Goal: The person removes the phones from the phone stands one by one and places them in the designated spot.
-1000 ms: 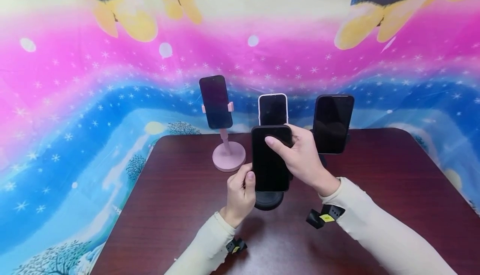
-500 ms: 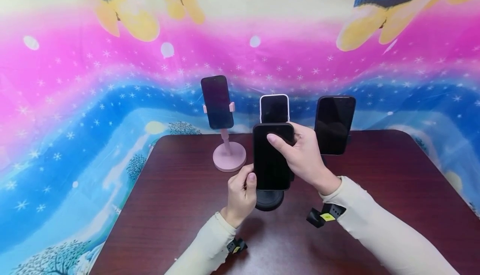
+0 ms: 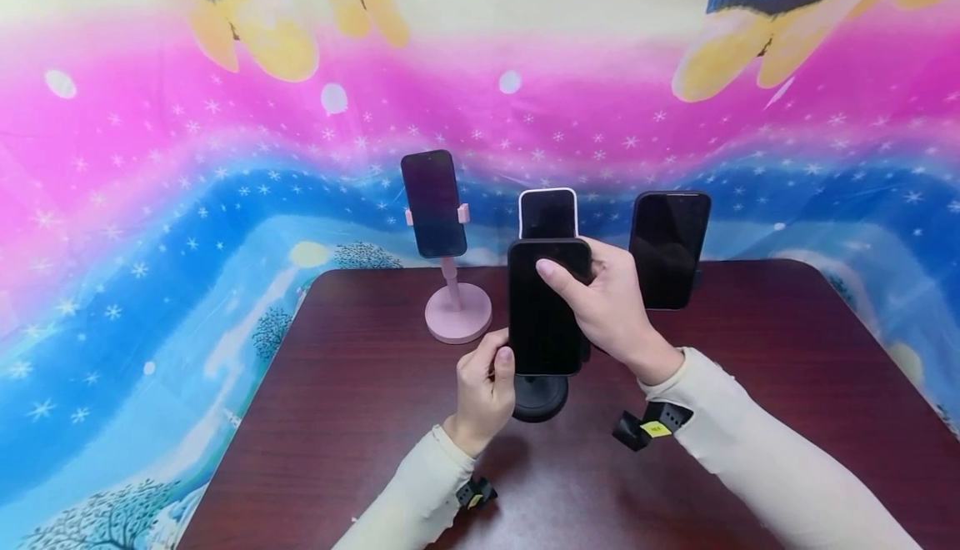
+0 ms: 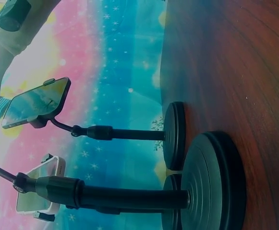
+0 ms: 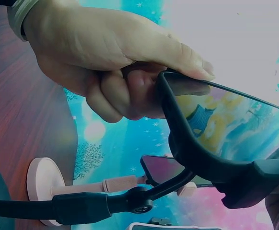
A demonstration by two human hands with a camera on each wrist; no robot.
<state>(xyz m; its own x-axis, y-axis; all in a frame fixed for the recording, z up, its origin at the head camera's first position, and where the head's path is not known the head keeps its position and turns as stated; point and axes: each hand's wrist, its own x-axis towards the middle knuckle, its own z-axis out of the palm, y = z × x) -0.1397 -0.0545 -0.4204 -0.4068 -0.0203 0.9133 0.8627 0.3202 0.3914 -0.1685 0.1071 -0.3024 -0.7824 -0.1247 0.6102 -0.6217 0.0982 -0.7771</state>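
Note:
A black smartphone (image 3: 543, 317) sits in the clamp (image 5: 254, 179) of a black phone stand, screen facing me. My left hand (image 3: 480, 387) pinches its lower left edge, thumb in front and fingers curled. On the upper right, my right hand (image 3: 615, 304) grips the phone, its thumb lying across the screen and its fingers behind. The round black base (image 3: 540, 400) shows under the phone in the head view; the pole (image 4: 129, 196) appears in the left wrist view. In the right wrist view my left thumb lies along the screen's edge near a corner.
Behind stand a white-cased phone (image 3: 548, 212), partly hidden, and a dark phone (image 3: 670, 250) on a black stand. A phone (image 3: 434, 204) in a pink stand (image 3: 458, 314) is at left. The brown table (image 3: 360, 417) meets a printed backdrop (image 3: 187, 158).
The black smartphone has risen slightly in the head view, with both hands keeping hold of it. It covers more of the white-cased phone. The other stands have not moved.

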